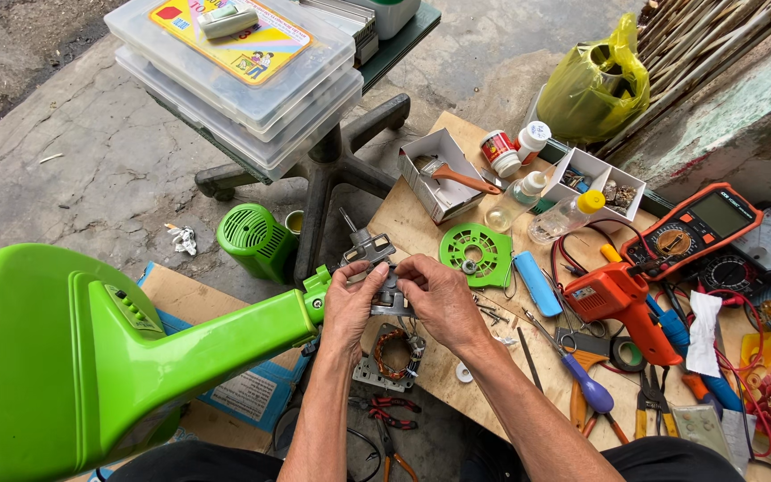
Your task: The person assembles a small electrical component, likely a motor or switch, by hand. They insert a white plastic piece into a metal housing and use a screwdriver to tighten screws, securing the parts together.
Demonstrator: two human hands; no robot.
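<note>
Item: grey fan motor assembly (384, 278), centre of frame, at the neck of a bright green fan stand (64, 357) that fills the lower left. A metal shaft sticks up and to the left from its top.

Left hand (350, 299): fingers curled against the motor's left side, thumb up on the housing. Right hand (439, 299): closed round the motor's right side, fingertips pinching the upper edge. The motor sits between the two hands, touching both.

Below the hands: a copper-wound stator (394, 355), just beneath the motor.

Packages and labels:
- Stacked clear plastic organiser boxes (252, 94), upper left, the top one with a yellow rectangular label with colourful pictures.
- Yellow plastic bag (595, 85), upper right, crumpled.
- Two small open white card boxes (439, 174), upper centre; one holds a brush.
- Small white jar with red label (499, 152), beside them.
- Blue printed carton (252, 393), flattened under the stand, bearing a white rectangular label.
- Yellow-and-red foil packet (769, 379), right edge.
</note>
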